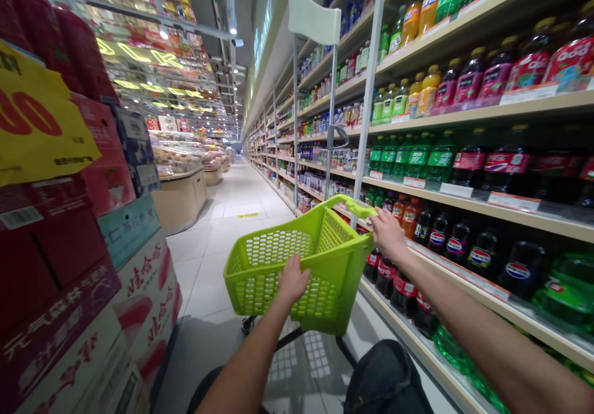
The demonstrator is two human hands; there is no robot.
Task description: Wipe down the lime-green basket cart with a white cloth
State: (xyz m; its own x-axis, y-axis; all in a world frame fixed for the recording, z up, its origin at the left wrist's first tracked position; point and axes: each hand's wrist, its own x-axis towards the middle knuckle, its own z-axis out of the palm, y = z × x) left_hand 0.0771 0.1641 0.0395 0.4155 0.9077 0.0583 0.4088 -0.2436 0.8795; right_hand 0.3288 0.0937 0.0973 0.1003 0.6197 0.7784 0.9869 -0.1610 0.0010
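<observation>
A lime-green plastic shopping cart [325, 296] with perforated sides stands in front of me, turned sideways in the aisle. Its visible inside shows only bare plastic mesh. My left hand [293, 281] grips the near side wall of the basket, fingers hooked over the rim and thumb sticking out to the right. Higher up, my right hand [388, 233] is closed around the end of the cart's green handle [355, 207]. Dark wheels and a black frame show partly beneath the basket. My bent knee [387, 380] is close behind it.
Along the right runs a long drinks shelf [464, 194] with several rows of bottles. Stacked drink cartons [143, 290] under a yellow price sign [41, 117] flank the left. Beyond is a rounded display counter [180, 197]. The white tiled aisle [227, 197] stretches ahead.
</observation>
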